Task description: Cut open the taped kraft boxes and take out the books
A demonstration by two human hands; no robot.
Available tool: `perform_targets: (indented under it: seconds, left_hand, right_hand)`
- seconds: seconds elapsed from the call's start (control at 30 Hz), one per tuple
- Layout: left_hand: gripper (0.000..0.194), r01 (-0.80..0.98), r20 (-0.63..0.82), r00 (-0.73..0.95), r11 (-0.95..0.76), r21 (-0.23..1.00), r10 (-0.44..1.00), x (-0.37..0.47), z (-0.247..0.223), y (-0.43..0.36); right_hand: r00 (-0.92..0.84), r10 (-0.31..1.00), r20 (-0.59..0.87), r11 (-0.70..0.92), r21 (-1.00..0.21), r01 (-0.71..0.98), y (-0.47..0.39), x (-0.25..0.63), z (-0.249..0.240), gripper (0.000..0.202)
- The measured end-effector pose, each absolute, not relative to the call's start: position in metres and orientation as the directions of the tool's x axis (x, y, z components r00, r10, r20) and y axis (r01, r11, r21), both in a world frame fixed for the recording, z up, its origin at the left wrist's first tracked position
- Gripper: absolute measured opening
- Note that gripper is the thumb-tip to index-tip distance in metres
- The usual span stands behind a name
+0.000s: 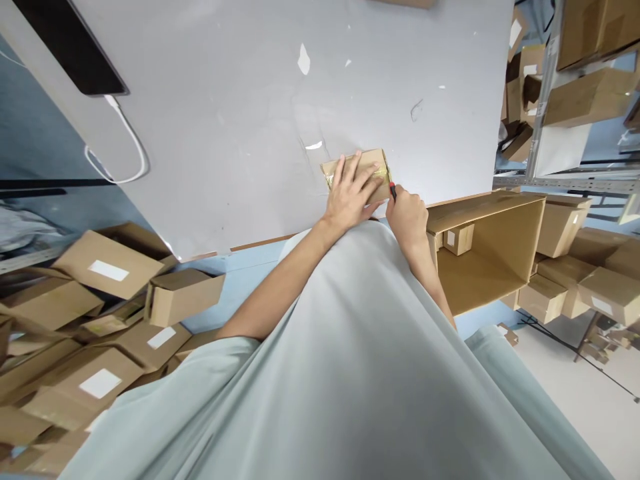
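Observation:
A small cardboard box (373, 159) with shiny tape lies on the grey-white table (225, 133), close to its front edge. My left hand (350, 190) rests on top of the box with its fingers spread, pressing it to the table. At the box's right end, my right hand (407, 213) is closed around a red and black tool (393, 191), which looks like a utility knife. Its tip meets the box's taped right edge; the blade itself is hidden or too small to make out.
A black phone (75, 47) with a white cable (145, 160) lies at the table's left. Below right stands a large open carton (490, 267) holding a small box (459, 239). Piled cartons (100, 373) fill the lower left; shelves with boxes (590, 97) stand at right.

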State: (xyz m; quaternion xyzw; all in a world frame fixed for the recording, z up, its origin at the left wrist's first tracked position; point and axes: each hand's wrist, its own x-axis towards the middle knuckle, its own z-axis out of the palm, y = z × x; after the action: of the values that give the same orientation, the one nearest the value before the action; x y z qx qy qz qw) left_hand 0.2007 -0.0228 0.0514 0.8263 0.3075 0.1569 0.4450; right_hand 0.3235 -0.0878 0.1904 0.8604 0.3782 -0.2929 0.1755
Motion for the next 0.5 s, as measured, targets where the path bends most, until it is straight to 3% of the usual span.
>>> perform_targets:
  seconds: [0.17, 0.33, 0.43, 0.5]
  left_hand:
    - [0.055, 0.380, -0.016, 0.759, -0.423, 0.823, 0.651, 0.199, 0.054, -0.019]
    - [0.061, 0.425, -0.025, 0.740, -0.438, 0.792, 0.672, 0.179, 0.050, -0.012]
    - [0.064, 0.470, -0.038, 0.721, -0.449, 0.760, 0.692, 0.148, 0.043, -0.013]
    - [0.066, 0.518, -0.049, 0.690, -0.445, 0.730, 0.723, 0.121, 0.039, -0.016]
  right_hand:
    - [0.556, 0.492, -0.670, -0.692, 0.087, 0.716, -0.112, 0.317, 0.198, 0.045]
    - [0.574, 0.617, -0.538, -0.711, -0.069, 0.700, -0.126, 0.330, 0.210, 0.050]
    - [0.664, 0.636, -0.395, -0.751, -0.118, 0.649, -0.123, 0.360, 0.169, 0.055]
    - [0.695, 0.603, -0.392, -0.781, -0.112, 0.614, -0.118, 0.382, 0.121, 0.053]
